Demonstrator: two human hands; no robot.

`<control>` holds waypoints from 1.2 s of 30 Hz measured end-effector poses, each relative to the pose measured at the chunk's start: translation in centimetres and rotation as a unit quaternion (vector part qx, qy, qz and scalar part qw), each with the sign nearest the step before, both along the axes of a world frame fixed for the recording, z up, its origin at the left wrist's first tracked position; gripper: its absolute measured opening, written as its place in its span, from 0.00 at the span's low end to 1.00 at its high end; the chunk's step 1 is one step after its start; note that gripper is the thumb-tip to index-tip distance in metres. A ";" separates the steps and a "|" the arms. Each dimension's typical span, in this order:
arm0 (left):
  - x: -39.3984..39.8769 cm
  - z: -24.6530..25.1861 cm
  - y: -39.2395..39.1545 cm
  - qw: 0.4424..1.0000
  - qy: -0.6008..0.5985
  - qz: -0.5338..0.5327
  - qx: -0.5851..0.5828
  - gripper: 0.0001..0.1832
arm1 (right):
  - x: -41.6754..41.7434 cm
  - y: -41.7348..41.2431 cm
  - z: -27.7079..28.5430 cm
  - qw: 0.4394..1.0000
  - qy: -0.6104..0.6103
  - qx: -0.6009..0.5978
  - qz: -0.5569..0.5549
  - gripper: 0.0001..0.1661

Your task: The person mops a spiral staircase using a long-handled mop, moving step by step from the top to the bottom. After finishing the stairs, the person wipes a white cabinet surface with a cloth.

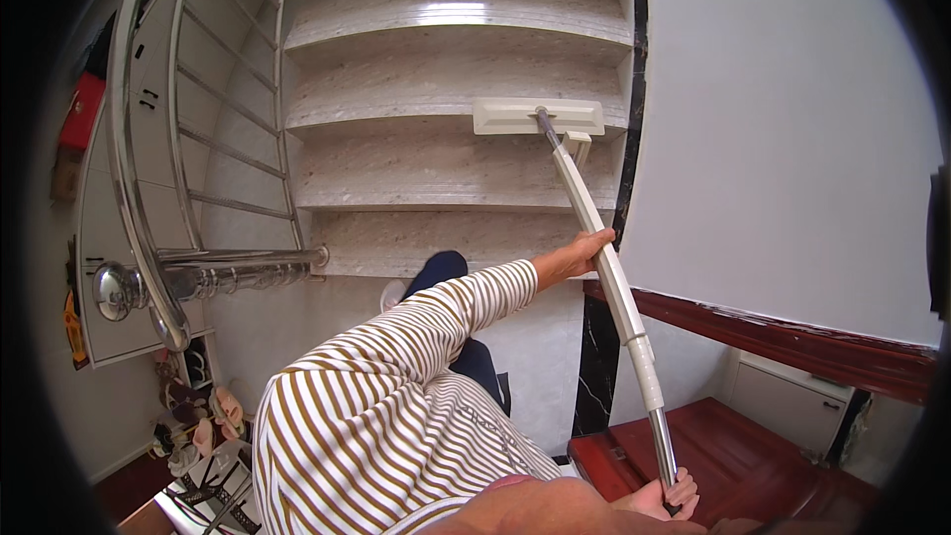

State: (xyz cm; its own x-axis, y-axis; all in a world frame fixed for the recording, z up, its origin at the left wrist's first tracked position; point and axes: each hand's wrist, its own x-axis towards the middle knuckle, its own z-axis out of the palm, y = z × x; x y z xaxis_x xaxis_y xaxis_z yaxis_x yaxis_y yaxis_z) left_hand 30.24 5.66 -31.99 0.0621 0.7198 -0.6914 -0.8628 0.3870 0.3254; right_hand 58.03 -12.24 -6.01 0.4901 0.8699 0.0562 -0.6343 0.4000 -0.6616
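A flat mop with a pale plastic body and a metal pole crosses the right middle of the head view. Its rectangular mop head point(513, 117) lies at the edge of a marble stair step point(386, 156), near the wall side. My left hand point(587, 251) grips the mop handle point(611, 279) around its pale middle section. At the lower right, my right hand point(672, 494) is closed around the bottom end of the metal pole point(663, 438). The underside of the mop head is hidden.
A stainless steel stair railing point(122, 163) runs along the left. The white wall point(780, 104) bounds the steps on the right. Below it are a dark red wooden trim point(743, 323) and a red wooden door point(713, 453). Several shoes point(226, 409) stand at lower left.
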 end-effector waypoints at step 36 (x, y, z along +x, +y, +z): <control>-40.4 1.0 -36.3 0.966 0.095 0.221 -0.095 0.23 | -41.3 -20.1 8.0 0.741 -0.275 0.306 0.531 0.17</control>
